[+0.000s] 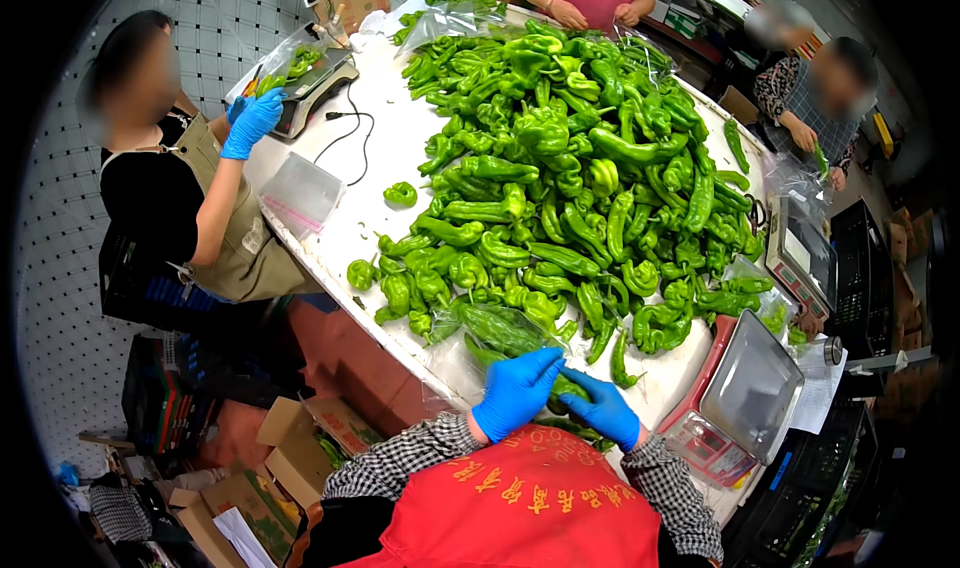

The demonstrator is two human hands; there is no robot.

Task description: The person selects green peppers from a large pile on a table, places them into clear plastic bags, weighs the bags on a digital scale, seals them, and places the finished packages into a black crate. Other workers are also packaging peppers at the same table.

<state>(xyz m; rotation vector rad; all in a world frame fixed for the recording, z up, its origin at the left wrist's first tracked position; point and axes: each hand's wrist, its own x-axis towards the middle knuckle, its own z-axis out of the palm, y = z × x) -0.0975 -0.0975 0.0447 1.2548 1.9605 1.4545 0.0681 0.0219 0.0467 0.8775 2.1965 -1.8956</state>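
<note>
Both my hands wear blue gloves and meet at the table's near edge. My left hand grips the open end of a clear plastic bag holding long green peppers. My right hand is close beside it, with its fingers around a green pepper at the bag's mouth; whether that pepper is inside the film I cannot tell. A large heap of green peppers lies just beyond on the white table. To the right of my right hand is a red weighing scale with a bare metal pan.
A co-worker's gloved hand is at a scale on the left, near a stack of clear bags. Other people stand at the far and right sides. Another scale is at the right edge. Cardboard boxes stand below left.
</note>
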